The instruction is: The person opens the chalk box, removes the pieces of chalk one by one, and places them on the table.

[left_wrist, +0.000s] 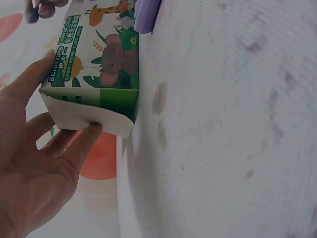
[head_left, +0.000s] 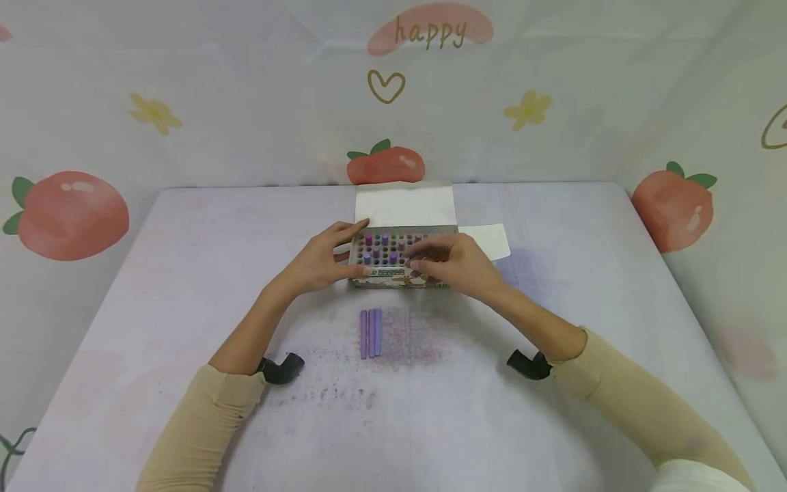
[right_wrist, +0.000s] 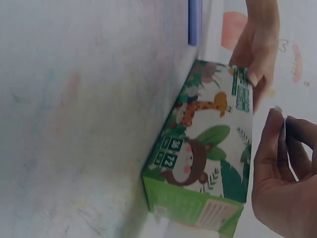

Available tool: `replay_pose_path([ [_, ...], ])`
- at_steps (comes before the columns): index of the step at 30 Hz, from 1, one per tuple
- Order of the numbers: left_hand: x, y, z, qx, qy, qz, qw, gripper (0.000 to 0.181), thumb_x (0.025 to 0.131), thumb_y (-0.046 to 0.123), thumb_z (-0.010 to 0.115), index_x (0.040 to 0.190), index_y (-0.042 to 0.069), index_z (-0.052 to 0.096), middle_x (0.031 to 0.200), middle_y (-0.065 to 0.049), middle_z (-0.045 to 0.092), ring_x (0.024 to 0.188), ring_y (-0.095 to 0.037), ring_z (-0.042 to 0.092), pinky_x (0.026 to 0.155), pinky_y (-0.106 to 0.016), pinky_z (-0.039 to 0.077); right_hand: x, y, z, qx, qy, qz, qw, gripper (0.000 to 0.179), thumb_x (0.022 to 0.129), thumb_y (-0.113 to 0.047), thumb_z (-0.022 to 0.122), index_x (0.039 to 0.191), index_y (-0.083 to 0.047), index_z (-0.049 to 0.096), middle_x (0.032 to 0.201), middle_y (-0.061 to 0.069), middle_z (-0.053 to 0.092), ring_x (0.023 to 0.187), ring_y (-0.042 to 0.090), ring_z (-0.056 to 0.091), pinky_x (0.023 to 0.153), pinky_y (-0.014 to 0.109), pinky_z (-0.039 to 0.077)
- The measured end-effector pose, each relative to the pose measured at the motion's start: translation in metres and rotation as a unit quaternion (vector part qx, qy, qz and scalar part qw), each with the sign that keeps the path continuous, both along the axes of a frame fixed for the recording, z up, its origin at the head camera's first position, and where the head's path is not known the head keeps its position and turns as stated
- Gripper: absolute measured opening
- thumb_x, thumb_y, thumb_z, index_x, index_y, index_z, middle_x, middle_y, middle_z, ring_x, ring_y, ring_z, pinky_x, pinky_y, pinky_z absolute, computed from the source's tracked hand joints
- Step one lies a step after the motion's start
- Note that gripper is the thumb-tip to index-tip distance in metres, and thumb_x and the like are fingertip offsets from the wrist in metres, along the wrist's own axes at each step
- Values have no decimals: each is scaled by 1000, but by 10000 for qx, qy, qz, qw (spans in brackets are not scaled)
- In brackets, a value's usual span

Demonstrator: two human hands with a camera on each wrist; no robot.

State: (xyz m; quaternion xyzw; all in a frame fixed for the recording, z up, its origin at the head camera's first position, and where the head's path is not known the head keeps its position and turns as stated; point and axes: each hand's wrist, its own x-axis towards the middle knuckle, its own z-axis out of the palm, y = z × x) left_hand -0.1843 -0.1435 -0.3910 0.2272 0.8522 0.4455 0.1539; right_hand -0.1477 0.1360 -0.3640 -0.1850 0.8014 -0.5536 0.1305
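Observation:
A chalk box (head_left: 393, 281) with cartoon animals on its front stands lid-up near the table's back. Purple, pink and blue chalk sticks (head_left: 384, 240) stand in some holes of its tray. My left hand (head_left: 320, 258) grips the box's left end, thumb at the front, other fingers along the side and back. Over the tray's right half, my right hand (head_left: 461, 263) pinches a small pale-tipped piece, seemingly chalk, mostly hidden by the fingers. The right wrist view shows these pinching fingertips (right_wrist: 271, 121) above the box. Several purple chalk sticks (head_left: 371, 333) lie side by side in front.
The raised white lid (head_left: 404, 205) leans back behind the tray, and a white side flap (head_left: 490, 240) sticks out at the right. Coloured chalk dust (head_left: 408, 342) marks the white table. A printed curtain (head_left: 246, 89) closes off the back and sides.

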Motion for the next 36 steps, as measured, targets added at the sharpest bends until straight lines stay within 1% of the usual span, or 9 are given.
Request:
replay_pose_path([
  [3, 0, 0, 0, -3, -8, 12, 10000, 89, 85, 24, 81, 158, 21, 30, 146, -13, 37, 142, -36, 34, 109, -41, 47, -7, 3, 0, 125, 210, -152, 9996, 18, 92, -8, 71, 110, -5, 75, 103, 6, 73, 80, 24, 70, 67, 37, 63],
  [9, 0, -1, 0, 21, -4, 4, 10000, 89, 85, 24, 81, 158, 21, 30, 147, -13, 37, 142, -33, 33, 109, -40, 47, -17, 9, -1, 220, 392, -331, 9984, 17, 93, -9, 69, 109, -6, 75, 102, 9, 74, 82, 25, 69, 66, 30, 59],
  [11, 0, -1, 0, 25, 1, 5, 10000, 89, 85, 24, 82, 158, 21, 30, 148, -13, 37, 142, -33, 34, 109, -40, 47, -19, 10, -1, 201, 425, -376, 9982, 17, 93, -9, 70, 108, -8, 76, 101, 10, 73, 81, 27, 68, 65, 31, 58],
  [14, 0, -1, 1, 43, -18, 4, 10000, 89, 84, 24, 82, 158, 21, 31, 149, -13, 37, 143, -34, 33, 109, -40, 46, -23, 11, -2, 153, 426, -454, 9979, 17, 93, -10, 70, 109, -8, 75, 100, 11, 74, 80, 28, 68, 67, 38, 59],
  [16, 1, -1, 1, 56, -27, 5, 10000, 89, 84, 23, 82, 158, 21, 31, 149, -13, 36, 143, -34, 33, 110, -41, 46, -25, 12, -3, 159, 415, -505, 9977, 17, 93, -10, 70, 109, -8, 75, 101, 10, 74, 83, 28, 69, 68, 40, 59],
  [22, 1, -2, -1, 87, -32, 11, 10000, 89, 84, 24, 82, 157, 21, 31, 149, -13, 37, 143, -34, 33, 110, -42, 45, -30, 11, -5, 373, 517, -677, 9957, 19, 93, -9, 69, 111, -7, 74, 104, 8, 73, 87, 22, 68, 65, 30, 57],
  [24, 1, -2, -2, 94, -30, 17, 10000, 89, 84, 24, 82, 157, 21, 31, 148, -12, 37, 143, -34, 33, 110, -42, 45, -32, 11, -6, 470, 599, -706, 9946, 20, 94, -9, 68, 112, -8, 74, 106, 6, 73, 88, 20, 68, 66, 29, 57],
  [29, 0, -2, -3, 97, -53, 26, 9999, 90, 84, 25, 82, 158, 22, 31, 147, -13, 38, 143, -36, 33, 110, -42, 45, -35, 10, -6, 874, 731, -615, 9916, 23, 94, -9, 67, 115, -12, 75, 107, 4, 73, 88, 18, 69, 66, 31, 55],
  [36, 0, -1, -3, 104, -55, 30, 9999, 90, 84, 24, 82, 158, 22, 31, 146, -13, 38, 142, -35, 34, 110, -43, 45, -41, 8, -3, 1517, 645, -387, 9856, 24, 94, -12, 68, 117, -12, 74, 103, 4, 74, 86, 16, 69, 74, 32, 57],
])
